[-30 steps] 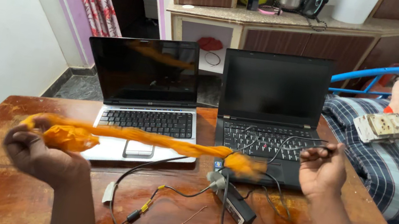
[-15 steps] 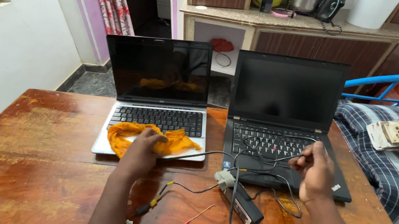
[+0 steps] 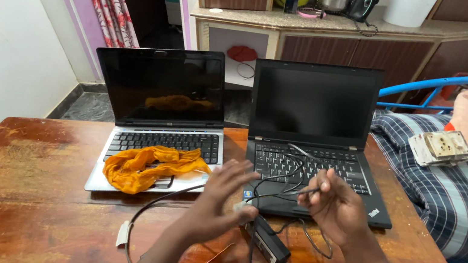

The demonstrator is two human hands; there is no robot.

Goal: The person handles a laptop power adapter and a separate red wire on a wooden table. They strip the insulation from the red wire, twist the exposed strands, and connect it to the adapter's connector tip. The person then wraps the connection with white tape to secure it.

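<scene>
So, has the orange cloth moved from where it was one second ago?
Yes. The orange cloth was stretched in the air between both hands; it now lies bunched on the silver laptop, and the left hand is off it.

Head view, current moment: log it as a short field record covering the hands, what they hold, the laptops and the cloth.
left hand: open, fingers spread, over the charger brick, holding nothing
right hand: pinching a thin black cable that loops over the black laptop's keyboard
charger brick: black, lying on the wooden table
silver laptop: open, screen dark
black laptop: open, screen dark
orange cloth: bunched on the silver laptop's palm rest and lower keys
</scene>
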